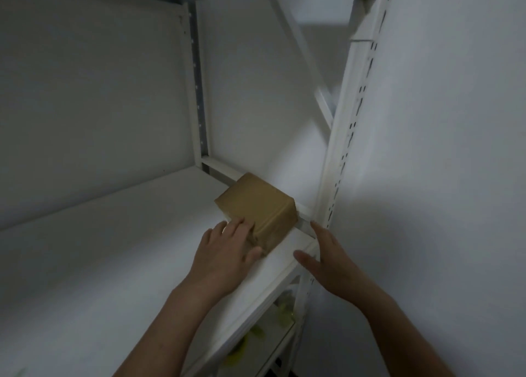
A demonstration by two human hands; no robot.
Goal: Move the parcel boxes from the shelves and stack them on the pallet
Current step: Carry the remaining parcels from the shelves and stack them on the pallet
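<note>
The parcel box (257, 206) sits at the right edge of the shelf (113, 263), beside the upright post (338, 163); it is best squeezed between both palms before it is lifted clear. The left hand (225, 251) lays straight fingers against its near-left face. The right hand (324, 257), open and empty, hovers just right of it, not touching.

Left hand (225, 251) rests on parcel box (262, 203), right hand (327, 260) spread nearby.
</note>
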